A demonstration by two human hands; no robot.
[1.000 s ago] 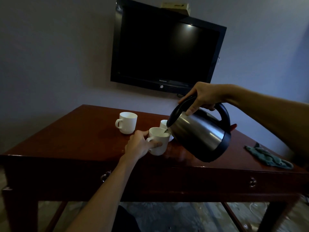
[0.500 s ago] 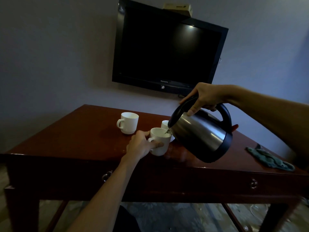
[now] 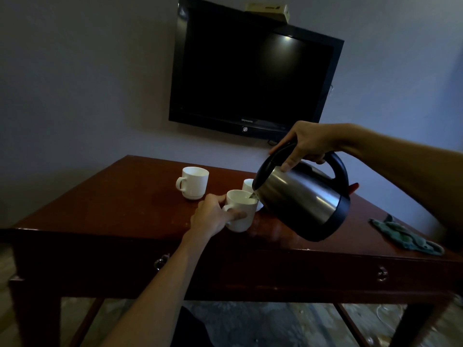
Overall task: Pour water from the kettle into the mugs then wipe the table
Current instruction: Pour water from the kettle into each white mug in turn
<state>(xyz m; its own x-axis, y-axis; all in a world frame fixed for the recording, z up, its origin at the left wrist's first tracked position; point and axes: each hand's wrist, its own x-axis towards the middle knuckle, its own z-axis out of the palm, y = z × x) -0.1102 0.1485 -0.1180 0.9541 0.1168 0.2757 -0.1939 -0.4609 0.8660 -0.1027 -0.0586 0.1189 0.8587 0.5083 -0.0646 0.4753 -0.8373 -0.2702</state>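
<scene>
My right hand [image 3: 304, 144] grips the black handle of a steel kettle [image 3: 303, 201], tilted with its spout over a white mug [image 3: 241, 211]. A thin stream of water runs from the spout into that mug. My left hand [image 3: 213, 216] holds this mug by its handle side on the dark red wooden table [image 3: 112, 204]. A second white mug [image 3: 193, 182] stands farther back to the left. A third mug [image 3: 248, 185] is mostly hidden behind the kettle's spout. A green cloth [image 3: 406, 237] lies crumpled near the table's right front edge.
A black television [image 3: 253, 68] hangs on the wall above the table, with a small box [image 3: 266, 10] on top. The table's front has drawers with metal pulls [image 3: 382, 272]. Patterned floor shows underneath.
The kettle stays tilted over the same mug with water running. Both hands hold their places; only the view has shifted slightly.
</scene>
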